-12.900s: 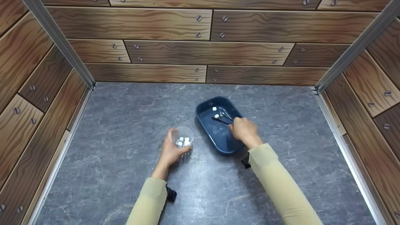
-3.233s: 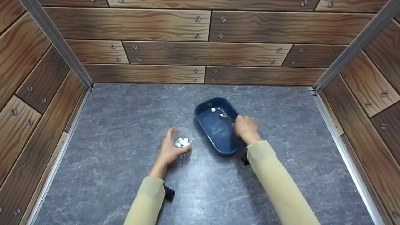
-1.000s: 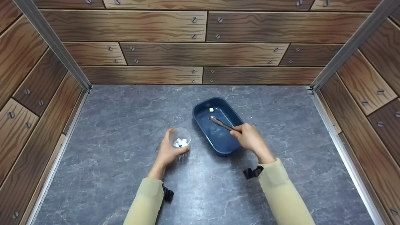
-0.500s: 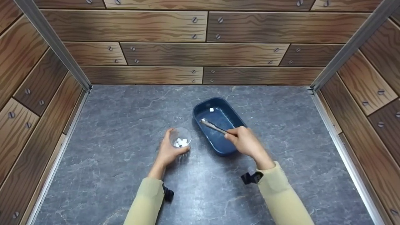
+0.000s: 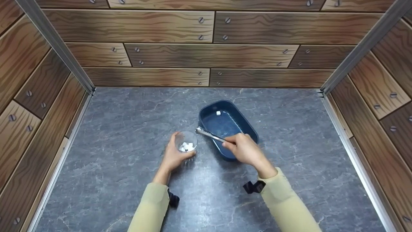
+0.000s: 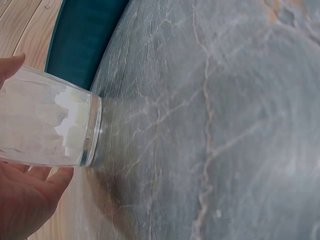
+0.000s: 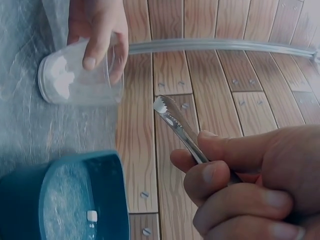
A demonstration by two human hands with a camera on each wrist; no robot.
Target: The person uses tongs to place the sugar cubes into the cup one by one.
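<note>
My left hand (image 5: pixel 173 156) grips a clear cup (image 5: pixel 186 137) standing on the grey marbled surface; several white cubes (image 5: pixel 186 147) lie at its bottom. In the left wrist view the cup (image 6: pixel 40 120) has fingers and thumb round its side. My right hand (image 5: pixel 246 151) holds metal tongs (image 5: pixel 212 135), their tips just right of the cup's rim. Between the serrated tips, in the right wrist view, the tongs (image 7: pixel 180 131) pinch a white cube (image 7: pixel 160 105). A blue tray (image 5: pixel 231 153) sits below the right hand, with one white cube (image 5: pixel 218 113) at its far end.
Wood-patterned walls (image 5: pixel 167 54) enclose the surface at the back and both sides, with metal strips (image 5: pixel 58 48) along the corners. Grey marbled surface (image 5: pixel 128 122) extends to the left of the cup and right of the tray.
The tongs picked up a cube from the tray, rose, and moved left toward the cup. The tray went from two cubes lying in it to one. The left hand and cup stayed nearly still.
</note>
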